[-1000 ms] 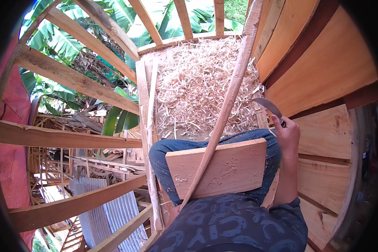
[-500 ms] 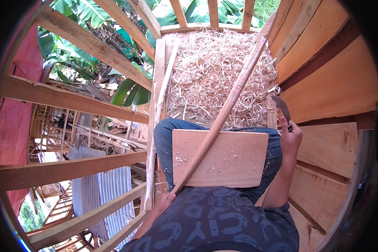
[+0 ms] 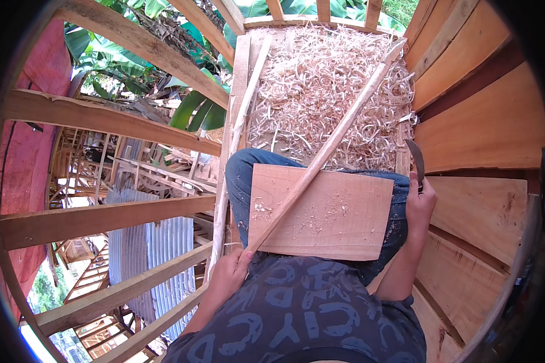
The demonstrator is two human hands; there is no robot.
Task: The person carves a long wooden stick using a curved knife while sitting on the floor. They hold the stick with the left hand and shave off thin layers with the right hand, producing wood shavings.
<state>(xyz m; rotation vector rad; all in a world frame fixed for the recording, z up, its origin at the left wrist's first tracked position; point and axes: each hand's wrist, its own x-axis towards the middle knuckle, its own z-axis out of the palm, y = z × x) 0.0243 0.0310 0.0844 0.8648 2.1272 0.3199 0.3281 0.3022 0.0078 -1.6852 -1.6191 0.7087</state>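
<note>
A long, peeled wooden stick (image 3: 336, 140) slants from lower left to upper right across a flat wooden board (image 3: 345, 212) on my lap. My left hand (image 3: 230, 272) is closed round the stick's near end, beside my waist. The far end reaches over the wood shavings, tapering to a point. Off to the right, my right hand (image 3: 420, 202) grips a knife (image 3: 416, 157) with a dark, curved blade pointing up and away. Blade and stick are apart. The knife's handle is mostly hidden in my fingers. Small wood chips lie on the board.
Curly wood shavings (image 3: 333, 85) cover the floor ahead. A thin pale pole (image 3: 248, 91) lies along the left edge, beside a slatted wooden railing (image 3: 109, 221). Plank walls (image 3: 475, 130) close in on the right. Beyond the railing are corrugated metal sheets (image 3: 172, 266) and banana leaves (image 3: 194, 112).
The view has tilted a little, shifting the scene upward. The stick's far end has come down and looks shorter. Both hands keep their grips, and the knife stays at the right.
</note>
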